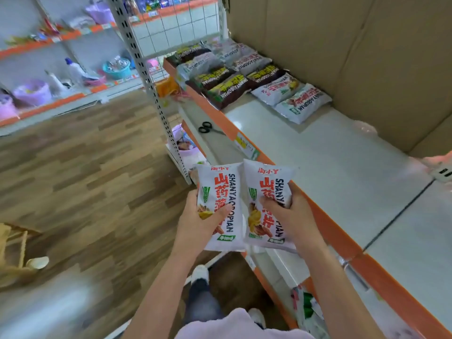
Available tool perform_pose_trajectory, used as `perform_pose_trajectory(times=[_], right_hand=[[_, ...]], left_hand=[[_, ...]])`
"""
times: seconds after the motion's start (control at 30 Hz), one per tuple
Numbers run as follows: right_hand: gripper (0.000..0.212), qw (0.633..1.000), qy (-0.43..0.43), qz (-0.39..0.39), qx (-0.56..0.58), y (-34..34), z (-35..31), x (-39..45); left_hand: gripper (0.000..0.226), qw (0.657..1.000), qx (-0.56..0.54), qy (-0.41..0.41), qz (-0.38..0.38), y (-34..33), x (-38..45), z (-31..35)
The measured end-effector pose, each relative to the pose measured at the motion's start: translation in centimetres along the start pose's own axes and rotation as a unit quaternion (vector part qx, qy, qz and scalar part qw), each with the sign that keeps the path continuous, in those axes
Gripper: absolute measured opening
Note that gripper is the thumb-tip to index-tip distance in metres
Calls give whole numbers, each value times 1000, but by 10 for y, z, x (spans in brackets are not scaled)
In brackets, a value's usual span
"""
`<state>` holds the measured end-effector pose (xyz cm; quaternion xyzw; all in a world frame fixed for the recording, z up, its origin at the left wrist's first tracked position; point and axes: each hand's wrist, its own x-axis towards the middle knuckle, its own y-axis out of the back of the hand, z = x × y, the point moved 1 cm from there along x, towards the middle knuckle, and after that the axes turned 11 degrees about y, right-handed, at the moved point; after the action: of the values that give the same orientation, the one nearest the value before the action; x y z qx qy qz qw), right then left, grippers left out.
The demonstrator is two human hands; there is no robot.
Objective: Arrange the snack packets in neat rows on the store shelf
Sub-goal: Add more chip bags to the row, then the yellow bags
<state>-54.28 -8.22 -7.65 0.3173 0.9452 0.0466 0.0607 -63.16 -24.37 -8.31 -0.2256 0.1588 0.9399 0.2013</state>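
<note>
- Left hand (199,220) grips a white snack packet (221,206), thumb curled across its glossy front, the other fingers hidden behind it.
- Right hand (288,212) does the same with a second white packet (267,204), thumb pressed over the red lettering (both bags puffy, pillow-shaped, crimped at the ends).
- The two held packets sit side by side, edges touching, raised in front of the orange lip of the store shelf (330,167).
- That shelf is a smooth pale board with an orange front strip carrying a price label (247,146).
- At the shelf's far end lie the shelved packets: dark brown bags (227,90) toward the front edge, white bags (291,96) behind them, set in rough rows, some overlapping.
- A large sheet of plain brown cardboard (354,57) stands along the back of the shelf.
- Black-handled scissors (205,127) lie on the lower shelf, just under the orange lip.
- Across the wood-patterned floor (85,167), another rack holds a lilac plastic tub (31,91) and a teal basket (117,68), the basket's contents too blurred to tell.
</note>
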Motion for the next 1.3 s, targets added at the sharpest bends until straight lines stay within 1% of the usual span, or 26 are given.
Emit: perform_pose_trajectory(times=[0.1,0.2,0.33,0.47,0.57,0.67,0.77,0.83,0.9,0.93,1.0,1.07,1.13,1.17,1.23,1.3], right_hand=[[27,998,-4,65,22,-16,-1,28],[28,991,-27,117,52,-41,-5,56],[27,985,-37,150,73,-80,-17,92],[34,978,-41,180,98,-107,-22,114],[40,973,-47,213,80,-108,-22,125],[42,963,-47,262,40,-95,-20,140],[36,955,-49,291,21,-75,-17,161],[36,950,-54,305,34,-65,-18,178],[41,947,-49,313,50,-54,-22,199],[41,948,-47,314,38,-48,-22,210],[36,949,-41,313,-19,-38,-25,231],[34,944,-46,304,-119,-33,-22,245],[42,930,-61,290,-220,-33,-17,252],[47,922,-72,288,-248,-35,-16,254],[56,916,-99,296,-253,-39,-15,254],[67,909,-109,307,-262,-46,-12,252]], left_hand=[[49,998,5,-15,-55,10,43,19],[51,993,57,-41,-95,29,86,44],[38,987,98,-46,-119,59,136,71],[37,978,136,-53,-149,70,174,88],[37,970,159,-57,-175,62,194,100],[22,964,188,-67,-175,43,214,115],[18,949,234,-122,-174,17,229,133],[24,939,248,-161,-178,1,240,147],[38,922,283,-211,-160,-17,253,162],[46,913,299,-233,-149,-27,261,169],[54,901,322,-261,-127,-46,279,179],[50,881,357,-290,-107,-62,295,184],[46,850,395,-334,-97,-72,306,184],[46,832,413,-359,-94,-74,311,182],[49,793,436,-417,-88,-78,317,179],[57,751,435,-491,-78,-80,321,172]])
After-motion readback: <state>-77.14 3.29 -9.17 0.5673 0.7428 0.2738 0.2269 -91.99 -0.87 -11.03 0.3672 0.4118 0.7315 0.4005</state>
